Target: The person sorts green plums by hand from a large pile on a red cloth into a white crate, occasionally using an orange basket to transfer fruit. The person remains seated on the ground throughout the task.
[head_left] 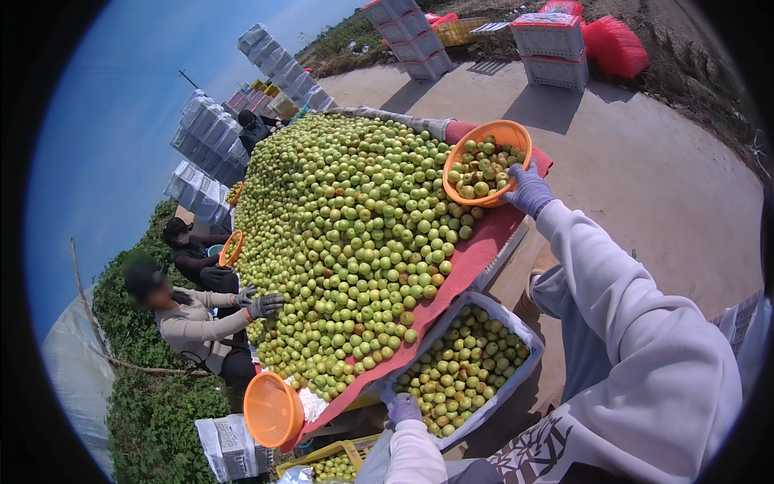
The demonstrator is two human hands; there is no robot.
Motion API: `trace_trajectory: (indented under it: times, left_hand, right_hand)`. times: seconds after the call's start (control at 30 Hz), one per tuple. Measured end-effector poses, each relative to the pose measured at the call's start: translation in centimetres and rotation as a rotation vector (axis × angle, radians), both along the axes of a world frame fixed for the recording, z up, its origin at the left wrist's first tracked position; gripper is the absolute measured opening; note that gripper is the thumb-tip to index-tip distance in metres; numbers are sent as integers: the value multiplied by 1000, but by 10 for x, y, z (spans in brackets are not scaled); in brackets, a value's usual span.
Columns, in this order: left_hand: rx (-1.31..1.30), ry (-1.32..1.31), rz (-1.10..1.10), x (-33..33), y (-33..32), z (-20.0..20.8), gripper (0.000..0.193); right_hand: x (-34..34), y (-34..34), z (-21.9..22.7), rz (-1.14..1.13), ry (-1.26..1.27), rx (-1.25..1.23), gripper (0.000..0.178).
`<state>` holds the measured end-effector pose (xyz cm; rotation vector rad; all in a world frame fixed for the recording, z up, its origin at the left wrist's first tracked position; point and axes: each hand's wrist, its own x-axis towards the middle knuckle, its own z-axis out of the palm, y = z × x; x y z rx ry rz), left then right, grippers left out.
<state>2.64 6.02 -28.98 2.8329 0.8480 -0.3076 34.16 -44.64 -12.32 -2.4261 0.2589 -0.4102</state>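
Observation:
My right hand point(530, 189), in a lilac glove, is closed on the near rim of an orange basket point(453, 166). Round green fruits, some brownish point(481, 171), lie inside the tilted basket, which rests at the right edge of a large fruit heap point(347, 218). My left hand point(404, 409), gloved alike, is at the near-left edge of a lined crate point(528, 365). Similar fruits point(463, 367) fill much of this crate. How the left fingers are set, and whether they grip anything, I cannot make out.
A red cloth point(484, 250) edges the heap. An empty-looking orange basket point(270, 410) stands at its near-left corner. Across the heap, a co-worker's gloved hands point(262, 304) touch fruit; other people work farther along. Stacked crates point(551, 50) stand on the concrete, beside red bags point(617, 47).

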Motion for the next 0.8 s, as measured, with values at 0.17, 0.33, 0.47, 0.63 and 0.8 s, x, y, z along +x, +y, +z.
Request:
trace_trajectory:
  times: [0.17,0.33,0.47,0.63,0.8]
  left_hand:
    - [-60,-11,7,2,2,0,32]
    - [-73,35,16,11,7,-6,39]
    - [-49,-13,-15,13,11,-10,39]
    - [-150,-34,18,9,19,-18,38]
    - [-144,-21,25,13,23,-24,37]
  right_hand:
    - [-3,-3,4,-30,-68,-20,50]
    - [-4,0,2,-49,-111,7,46]
    - [-1,-2,-7,-77,-197,-20,47]
    - [-10,-15,-18,-86,-231,86,44]
    - [-50,-34,13,-5,-284,123,39]
